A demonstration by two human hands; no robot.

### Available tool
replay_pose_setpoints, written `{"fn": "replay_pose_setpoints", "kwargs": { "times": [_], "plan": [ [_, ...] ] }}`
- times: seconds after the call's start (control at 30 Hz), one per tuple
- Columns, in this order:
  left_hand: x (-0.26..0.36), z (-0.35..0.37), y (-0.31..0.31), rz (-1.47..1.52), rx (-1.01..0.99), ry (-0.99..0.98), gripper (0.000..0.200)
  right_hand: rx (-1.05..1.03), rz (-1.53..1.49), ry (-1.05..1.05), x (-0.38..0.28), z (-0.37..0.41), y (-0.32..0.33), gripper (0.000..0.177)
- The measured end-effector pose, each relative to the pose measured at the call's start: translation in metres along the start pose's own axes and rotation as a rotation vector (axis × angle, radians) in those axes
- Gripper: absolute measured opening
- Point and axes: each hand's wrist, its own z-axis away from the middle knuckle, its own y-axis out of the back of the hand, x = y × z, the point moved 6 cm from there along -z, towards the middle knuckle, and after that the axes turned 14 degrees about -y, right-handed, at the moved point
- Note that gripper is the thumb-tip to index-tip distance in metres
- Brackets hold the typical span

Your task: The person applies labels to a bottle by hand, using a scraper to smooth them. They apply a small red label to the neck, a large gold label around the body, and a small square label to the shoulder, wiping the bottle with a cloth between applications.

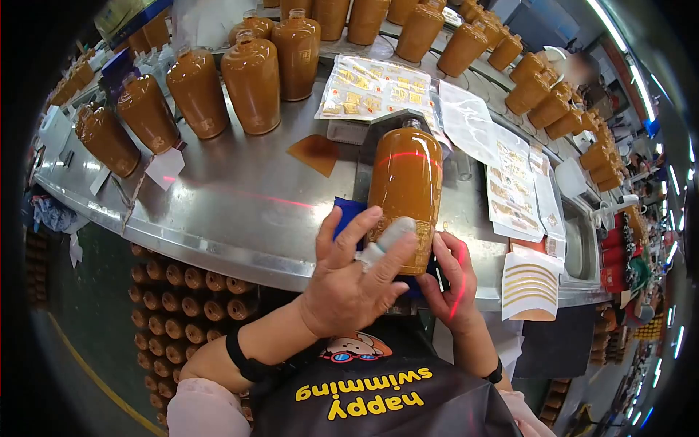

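Note:
A glossy brown bottle (406,178) lies on a blue support (349,218) near the table's front edge, its neck pointing away from me. My left hand (349,280) is over the bottle's lower part, with a white cloth (397,233) between its fingers and against the raised pattern. The cloth's edges are blurred. Along the lower right side of the bottle, the fingers and thumb of my right hand (453,280) grip it near its base. A red laser line crosses the bottle and my right hand.
More brown bottles (251,84) stand at the back left and along the back right. Sheets of gold decorations (375,87) lie behind the bottle, others (513,189) at right. A card with curved gold strips (530,284) rests at the front edge. A sink (579,244) is farther right.

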Motion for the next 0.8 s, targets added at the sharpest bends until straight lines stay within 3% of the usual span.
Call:
{"fn": "replay_pose_setpoints", "kwargs": {
  "times": [0.2, 0.23, 0.37, 0.5, 0.63, 0.73, 0.8],
  "plan": [
    [-0.02, 0.021, -0.008, 0.018, -0.047, 0.191, 0.072, 0.011, -0.003, -0.008, 0.003, 0.0, -0.001, 0.063],
    [-0.017, 0.017, -0.005, 0.004, -0.044, 0.19, 0.082, 0.012, -0.005, -0.011, 0.004, 0.0, -0.001, 0.064],
    [-0.011, -0.016, -0.01, -0.066, -0.062, 0.038, 0.091, -0.009, 0.0, -0.078, 0.001, 0.001, 0.004, 0.064],
    [-0.032, 0.012, -0.025, 0.221, -0.019, 0.133, 0.096, 0.017, 0.041, -0.023, -0.008, -0.003, 0.011, 0.063],
    [-0.029, 0.014, -0.025, 0.199, -0.069, 0.233, 0.098, 0.03, 0.04, 0.018, -0.012, -0.004, 0.014, 0.062],
    [-0.023, -0.003, -0.019, -0.006, -0.092, 0.105, 0.098, 0.04, 0.054, 0.015, -0.01, -0.004, 0.019, 0.06],
    [-0.031, 0.007, -0.025, 0.153, -0.069, 0.153, 0.1, 0.068, 0.064, 0.002, -0.004, -0.003, 0.025, 0.057]
  ]
}}
